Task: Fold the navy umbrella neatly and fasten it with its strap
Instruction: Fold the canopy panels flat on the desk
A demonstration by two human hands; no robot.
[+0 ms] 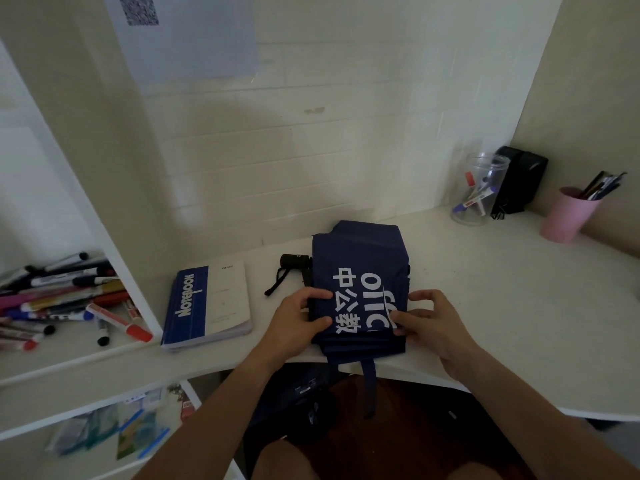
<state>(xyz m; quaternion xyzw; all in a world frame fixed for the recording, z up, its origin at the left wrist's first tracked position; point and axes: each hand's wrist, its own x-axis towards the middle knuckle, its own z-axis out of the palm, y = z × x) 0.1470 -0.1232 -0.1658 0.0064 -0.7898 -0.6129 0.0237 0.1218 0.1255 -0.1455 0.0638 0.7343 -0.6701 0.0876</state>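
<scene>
We have the navy umbrella (360, 282) lying flat on the white desk (485, 289), canopy pressed into a wide stack of panels with white lettering on top, black handle (294, 262) sticking out to the left beside the notebook (207, 306). Our left hand (298, 320) pinches the left edge of the fabric, thumb on top; our right hand (429, 323) grips the right edge the same way, fingertips on the fold. The strap (370, 386) hangs off the near desk edge, loose, not fastened. Main risk, as we judge it: the stack is wide and slick, so if either pinch lets go before we roll, the pleats spring apart and we get a lumpy bundle the strap won't close around. Second risk: rolling the wrong way buries the strap inside. Third: the bundle sits near the desk edge, so a push toward us could slide it off.
</scene>
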